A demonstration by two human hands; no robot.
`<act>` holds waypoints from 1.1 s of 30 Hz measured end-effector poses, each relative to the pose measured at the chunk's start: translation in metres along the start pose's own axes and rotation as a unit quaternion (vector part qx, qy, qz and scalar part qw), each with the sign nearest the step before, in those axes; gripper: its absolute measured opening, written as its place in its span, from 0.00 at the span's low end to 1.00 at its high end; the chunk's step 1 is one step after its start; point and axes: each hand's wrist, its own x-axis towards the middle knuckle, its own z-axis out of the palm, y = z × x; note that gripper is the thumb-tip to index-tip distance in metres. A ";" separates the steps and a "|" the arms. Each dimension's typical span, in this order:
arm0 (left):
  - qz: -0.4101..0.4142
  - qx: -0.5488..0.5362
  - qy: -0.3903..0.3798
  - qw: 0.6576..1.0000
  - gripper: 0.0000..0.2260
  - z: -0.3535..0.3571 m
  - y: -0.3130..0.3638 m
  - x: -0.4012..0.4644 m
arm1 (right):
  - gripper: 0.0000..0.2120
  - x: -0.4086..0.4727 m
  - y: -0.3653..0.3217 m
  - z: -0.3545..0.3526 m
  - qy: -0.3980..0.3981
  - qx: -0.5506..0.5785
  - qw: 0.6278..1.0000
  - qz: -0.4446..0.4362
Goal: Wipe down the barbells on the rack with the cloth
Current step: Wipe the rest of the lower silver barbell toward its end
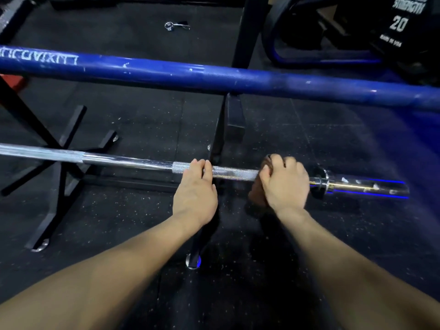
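Head view. A long chrome steel barbell (133,160) lies horizontally across a black steel rack (232,125), its smooth sleeve end (366,186) projecting to the right of the rack upright. The left hand (196,194) grips the barbell's knurled section, fingers curled over the top of the shaft, directly in front of the upright. The right hand (284,184) is just to the right of the left on the same shaft, close to the collar, and is clenched around a dark brown cloth (258,189) that is wrapped against the barbell; part of the cloth hangs below the shaft beside the palm. The two hands are apart, with a short bare stretch of knurling between them. Beyond the chrome barbell, and higher on the rack, a thick blue painted bar (214,76) with scuffed white lettering at its left end runs across the frame. A black cross-shaped steel base (64,167) stands on the speckled black rubber floor (147,117) to the left of the barbell's midpoint. Far beyond the blue bar, a small chrome spring collar (175,25) lies on the floor. Behind the barbell's right end sits a black weight plate (402,25) marked "20".
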 end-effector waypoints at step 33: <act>0.004 0.019 -0.013 1.000 0.25 -0.001 -0.001 0.000 | 0.16 0.011 -0.058 -0.005 -0.134 -0.001 0.986 -0.098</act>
